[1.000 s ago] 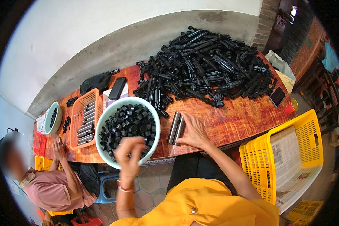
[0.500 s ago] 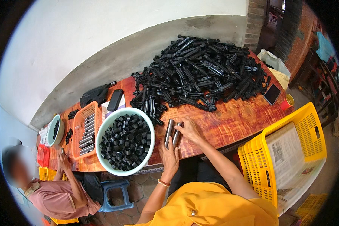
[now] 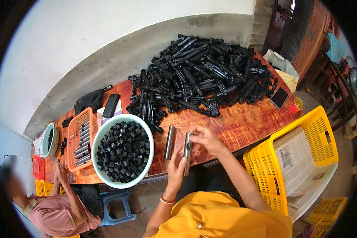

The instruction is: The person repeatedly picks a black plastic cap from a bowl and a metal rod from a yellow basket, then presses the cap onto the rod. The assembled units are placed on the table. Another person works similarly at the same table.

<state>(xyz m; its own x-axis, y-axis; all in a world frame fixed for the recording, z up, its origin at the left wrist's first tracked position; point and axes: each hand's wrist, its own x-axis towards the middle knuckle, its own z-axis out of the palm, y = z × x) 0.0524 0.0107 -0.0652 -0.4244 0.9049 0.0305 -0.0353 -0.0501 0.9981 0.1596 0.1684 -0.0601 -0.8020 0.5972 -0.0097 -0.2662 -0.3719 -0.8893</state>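
Observation:
A shiny metal tube [image 3: 187, 152] stands nearly upright in front of me at the table's near edge, a dark spot on its side. My left hand [image 3: 176, 171] is closed around its lower part. At its upper end, the bent fingers of my right hand [image 3: 207, 140] grip it. Just to the left, a second metal tube [image 3: 170, 142] lies on the table, touched by neither hand. Beside it sits a pale green basin [image 3: 151, 158] full of short black caps [image 3: 125, 152]. Behind my hands rises a large pile of black tubular parts [image 3: 202, 75].
An orange basket [image 3: 71, 154] of metal tubes stands left of the basin. At right are stacked yellow crates [image 3: 271, 178] lined with newspaper, a phone [image 3: 279, 98] and a red cup [image 3: 296, 105]. A co-worker [image 3: 53, 202] sits at left near a blue stool [image 3: 117, 208].
One of the two tubes side by side has been lifted and drawn toward me between both hands. The other now lies alone on the table. The view has shifted slightly.

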